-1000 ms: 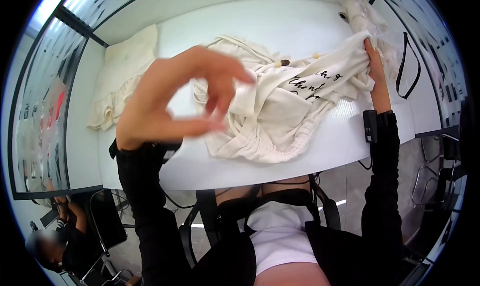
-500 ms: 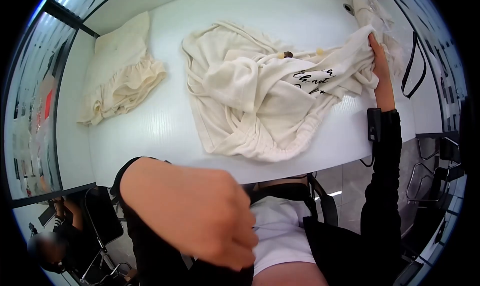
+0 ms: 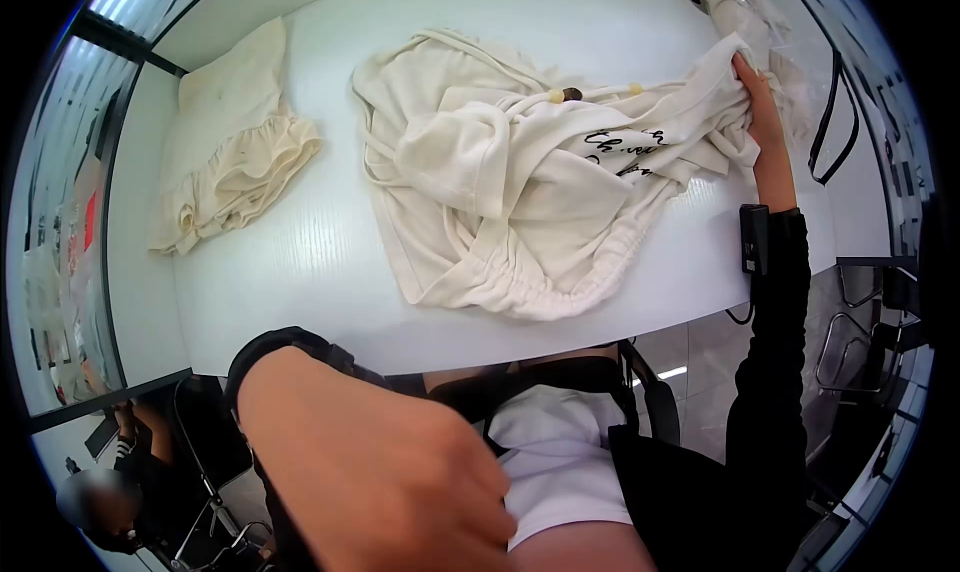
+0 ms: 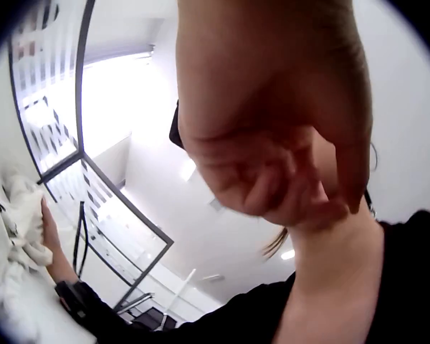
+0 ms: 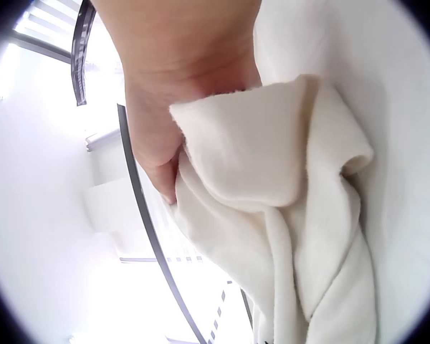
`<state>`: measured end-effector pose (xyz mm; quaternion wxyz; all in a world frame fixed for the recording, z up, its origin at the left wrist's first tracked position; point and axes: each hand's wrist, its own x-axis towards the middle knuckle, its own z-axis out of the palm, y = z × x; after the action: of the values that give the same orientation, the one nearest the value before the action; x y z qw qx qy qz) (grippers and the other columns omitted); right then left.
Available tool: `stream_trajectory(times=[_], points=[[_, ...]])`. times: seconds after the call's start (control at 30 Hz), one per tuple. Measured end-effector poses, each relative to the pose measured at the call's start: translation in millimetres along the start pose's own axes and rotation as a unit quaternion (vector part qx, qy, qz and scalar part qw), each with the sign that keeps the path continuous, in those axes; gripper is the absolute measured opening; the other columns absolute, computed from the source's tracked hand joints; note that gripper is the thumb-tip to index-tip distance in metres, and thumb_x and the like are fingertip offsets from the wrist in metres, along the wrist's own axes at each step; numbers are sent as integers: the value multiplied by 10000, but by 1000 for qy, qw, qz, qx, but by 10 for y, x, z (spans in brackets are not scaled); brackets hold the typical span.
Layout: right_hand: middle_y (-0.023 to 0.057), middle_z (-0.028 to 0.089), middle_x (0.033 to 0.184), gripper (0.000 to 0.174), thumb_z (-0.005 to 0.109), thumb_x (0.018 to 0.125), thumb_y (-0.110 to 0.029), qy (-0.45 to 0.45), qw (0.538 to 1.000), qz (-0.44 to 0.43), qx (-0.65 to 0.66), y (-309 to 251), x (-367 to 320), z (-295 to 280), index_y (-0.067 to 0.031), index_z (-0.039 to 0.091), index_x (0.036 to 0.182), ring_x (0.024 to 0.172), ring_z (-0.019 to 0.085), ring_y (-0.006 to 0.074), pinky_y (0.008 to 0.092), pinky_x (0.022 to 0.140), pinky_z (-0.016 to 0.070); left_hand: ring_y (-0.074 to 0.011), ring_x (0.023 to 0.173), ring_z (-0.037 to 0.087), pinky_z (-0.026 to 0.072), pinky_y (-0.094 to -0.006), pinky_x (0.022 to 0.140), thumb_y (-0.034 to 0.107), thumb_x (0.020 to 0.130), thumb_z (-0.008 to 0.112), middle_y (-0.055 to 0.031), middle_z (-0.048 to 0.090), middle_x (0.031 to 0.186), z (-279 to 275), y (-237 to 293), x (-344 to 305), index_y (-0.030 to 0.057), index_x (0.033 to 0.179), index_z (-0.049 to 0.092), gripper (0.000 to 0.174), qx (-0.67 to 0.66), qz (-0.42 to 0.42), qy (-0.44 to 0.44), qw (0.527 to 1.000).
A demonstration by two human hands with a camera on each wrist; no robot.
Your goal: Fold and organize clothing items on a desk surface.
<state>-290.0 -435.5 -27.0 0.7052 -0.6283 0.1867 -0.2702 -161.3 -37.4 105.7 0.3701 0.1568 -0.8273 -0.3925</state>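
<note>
A crumpled cream garment [image 3: 560,192] with black script lettering, a gathered edge and beads lies across the table's middle. My right hand [image 3: 762,107] grips its far right end, which is bunched up. In the right wrist view a folded flap of the garment [image 5: 244,143] covers most of the fingers; the thumb side shows at the left. My left hand [image 3: 400,462] is raised close to the head camera, away from the cloth. The left wrist view shows its fingers [image 4: 265,179] curled in front of the neck, with nothing visible in them.
A second cream garment [image 3: 235,162] with a ruffled edge lies at the table's left. At the back right stands a plastic-wrapped cream bundle [image 3: 740,17], beside a black strap [image 3: 828,122]. Partition walls edge the white table [image 3: 290,282]. Another person [image 3: 110,492] sits at the lower left.
My left hand has swung from above the garment down and back toward my body, its fingers curling in. The right hand keeps its hold on the cloth.
</note>
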Motion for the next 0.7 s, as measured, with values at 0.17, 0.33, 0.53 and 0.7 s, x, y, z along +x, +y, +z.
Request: stream_trajectory(times=[0.17,0.33,0.53,0.7], points=[[16,620,895,258,561,843,-233,19,1000,9,11,-22,-34,67,-14,597,975,770,586,69,190,674,458,-122,711,559,432,-212,565,163,810,570,-12,568,793,-111,-118,-107,94,819,571,70,199,-252,-123,939],[13,620,896,253,575,837,-228,-4,1000,19,11,15,-7,14,-14,599,970,767,581,64,185,674,454,-218,919,524,444,-309,737,230,742,645,-57,527,1042,-574,-492,-457,35,1050,516,387,356,-485,130,788],[11,616,901,252,585,831,-227,-13,999,29,2,27,10,-8,-17,594,971,779,576,65,194,681,456,-336,1226,296,279,-337,1019,253,531,798,-161,260,1340,-626,-816,-803,115,1368,154,1066,288,-451,111,838],[19,612,906,258,592,826,-233,-11,999,39,-8,-5,12,30,-17,589,968,783,576,77,204,686,459,-343,1186,343,325,-374,994,100,479,794,-155,285,1327,-501,-933,-719,117,1336,202,1042,397,-464,153,777]])
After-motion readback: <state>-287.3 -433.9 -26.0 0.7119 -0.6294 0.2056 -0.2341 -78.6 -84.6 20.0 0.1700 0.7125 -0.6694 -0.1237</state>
